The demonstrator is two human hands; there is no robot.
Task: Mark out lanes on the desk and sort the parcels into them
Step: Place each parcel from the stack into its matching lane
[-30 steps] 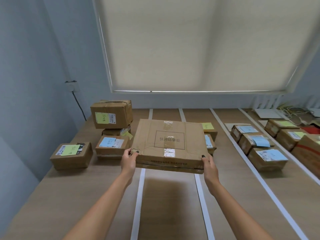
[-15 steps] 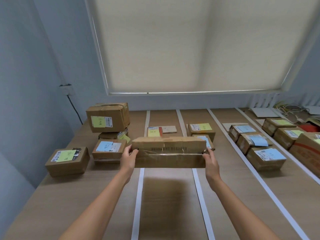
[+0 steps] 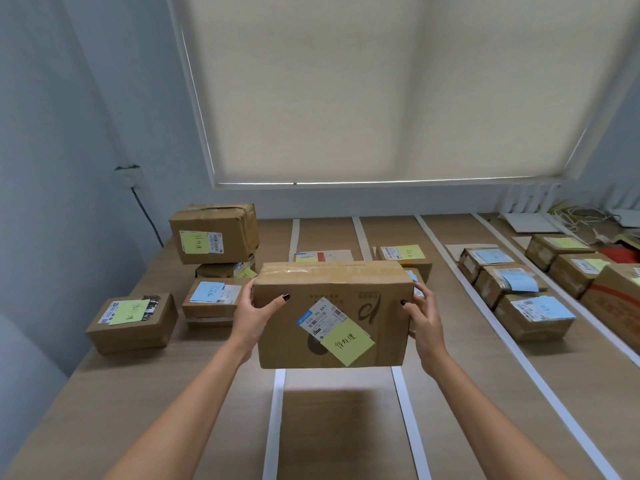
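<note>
The person's left hand point(image 3: 254, 313) and right hand point(image 3: 424, 315) are gripping opposite ends of a flat brown cardboard parcel point(image 3: 332, 315), fingers curled round its edges, its face with a yellow sticky note point(image 3: 347, 342) tilting toward the camera. It is hanging above the wooden desk point(image 3: 104, 393), over a lane between two white tape strips point(image 3: 275, 420). Other labelled cardboard boxes point(image 3: 133, 322) are sitting in lanes on either side.

Drawn roller blind point(image 3: 398, 88), wall socket point(image 3: 129, 175) with black cable point(image 3: 147, 218).

Bare desk point(image 3: 329, 427) under held box point(image 3: 332, 317); stacked boxes point(image 3: 214, 258) crowd left, box rows point(image 3: 512, 292) block right.
</note>
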